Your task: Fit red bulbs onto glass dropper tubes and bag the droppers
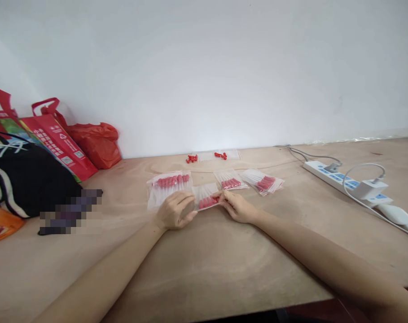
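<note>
A small clear plastic bag (204, 193) holds several slim pale tubes with red ends, and it lies between my hands. My right hand (236, 207) pinches its right edge, thumb and fingers pressed together by the red ends. At its left edge is my left hand (177, 211), fingers curled and thumb against the near left corner. Just behind the left hand lies a larger clear bag (170, 186) with a row of red-ended tubes. To the right rest two more such bags, one nearer the middle (230, 180) and one farther right (262, 181).
Small loose red pieces (191, 159) lie near the wall, with others on a flat clear bag (208, 156). A white power strip (338, 175) with cables and a plugged-in charger (370, 189) is on the right. Red bags (94, 143) and black fabric (32, 175) stand at left.
</note>
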`<act>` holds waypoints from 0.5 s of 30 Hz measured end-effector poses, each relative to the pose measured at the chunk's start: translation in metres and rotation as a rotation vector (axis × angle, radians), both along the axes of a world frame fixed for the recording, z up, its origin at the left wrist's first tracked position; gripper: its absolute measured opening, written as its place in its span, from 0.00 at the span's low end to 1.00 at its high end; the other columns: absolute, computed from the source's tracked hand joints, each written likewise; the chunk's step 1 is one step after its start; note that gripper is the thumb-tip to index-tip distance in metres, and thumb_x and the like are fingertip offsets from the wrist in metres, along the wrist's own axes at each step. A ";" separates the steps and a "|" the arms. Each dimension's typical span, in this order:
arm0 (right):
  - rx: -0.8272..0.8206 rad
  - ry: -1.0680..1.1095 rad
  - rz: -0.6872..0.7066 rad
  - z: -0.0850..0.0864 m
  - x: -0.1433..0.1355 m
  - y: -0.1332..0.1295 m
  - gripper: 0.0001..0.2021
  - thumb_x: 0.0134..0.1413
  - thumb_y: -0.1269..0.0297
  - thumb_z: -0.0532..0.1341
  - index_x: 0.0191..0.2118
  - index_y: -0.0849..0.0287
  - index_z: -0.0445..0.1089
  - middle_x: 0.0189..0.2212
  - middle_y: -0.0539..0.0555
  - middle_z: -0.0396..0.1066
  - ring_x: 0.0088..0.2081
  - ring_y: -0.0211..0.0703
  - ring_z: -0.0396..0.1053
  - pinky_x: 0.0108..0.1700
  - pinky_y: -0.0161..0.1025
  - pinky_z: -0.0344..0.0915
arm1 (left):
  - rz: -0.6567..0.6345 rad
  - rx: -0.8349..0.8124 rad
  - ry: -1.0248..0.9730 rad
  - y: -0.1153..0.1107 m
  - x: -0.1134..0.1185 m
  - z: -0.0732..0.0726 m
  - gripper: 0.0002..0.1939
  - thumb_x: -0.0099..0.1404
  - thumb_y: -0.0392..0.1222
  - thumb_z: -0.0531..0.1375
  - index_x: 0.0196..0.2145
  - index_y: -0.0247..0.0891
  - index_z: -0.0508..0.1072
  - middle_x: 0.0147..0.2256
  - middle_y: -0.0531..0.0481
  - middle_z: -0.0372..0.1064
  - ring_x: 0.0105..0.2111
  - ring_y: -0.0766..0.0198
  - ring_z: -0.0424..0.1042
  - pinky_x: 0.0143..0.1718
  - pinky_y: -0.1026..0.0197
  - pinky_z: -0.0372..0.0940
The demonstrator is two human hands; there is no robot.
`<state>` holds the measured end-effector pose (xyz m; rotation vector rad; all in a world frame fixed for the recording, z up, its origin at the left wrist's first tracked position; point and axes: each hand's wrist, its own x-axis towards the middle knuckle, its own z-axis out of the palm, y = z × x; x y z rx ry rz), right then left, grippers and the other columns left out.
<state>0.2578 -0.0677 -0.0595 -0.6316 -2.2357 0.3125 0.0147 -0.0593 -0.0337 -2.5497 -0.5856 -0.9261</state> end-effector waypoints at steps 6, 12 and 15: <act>-0.015 0.028 -0.007 0.008 0.019 0.007 0.05 0.54 0.74 0.47 0.33 0.57 0.55 0.45 0.61 0.64 0.49 0.41 0.61 0.45 0.45 0.61 | 0.657 -0.125 -0.407 0.019 -0.018 0.000 0.11 0.59 0.43 0.50 0.33 0.38 0.70 0.37 0.45 0.68 0.42 0.53 0.63 0.46 0.50 0.55; -0.117 0.133 -0.221 0.008 0.072 0.027 0.04 0.54 0.65 0.51 0.30 0.57 0.56 0.44 0.61 0.66 0.46 0.44 0.64 0.44 0.46 0.60 | 1.128 -0.458 -0.544 0.037 -0.035 -0.003 0.24 0.52 0.53 0.56 0.43 0.36 0.66 0.43 0.39 0.63 0.46 0.46 0.60 0.45 0.49 0.56; -0.190 0.092 -0.320 0.008 0.089 0.030 0.08 0.53 0.59 0.52 0.28 0.57 0.57 0.40 0.58 0.68 0.41 0.44 0.66 0.39 0.41 0.62 | 1.142 -0.570 -0.611 0.043 -0.043 -0.003 0.35 0.45 0.60 0.59 0.45 0.35 0.62 0.45 0.37 0.62 0.48 0.46 0.60 0.46 0.49 0.56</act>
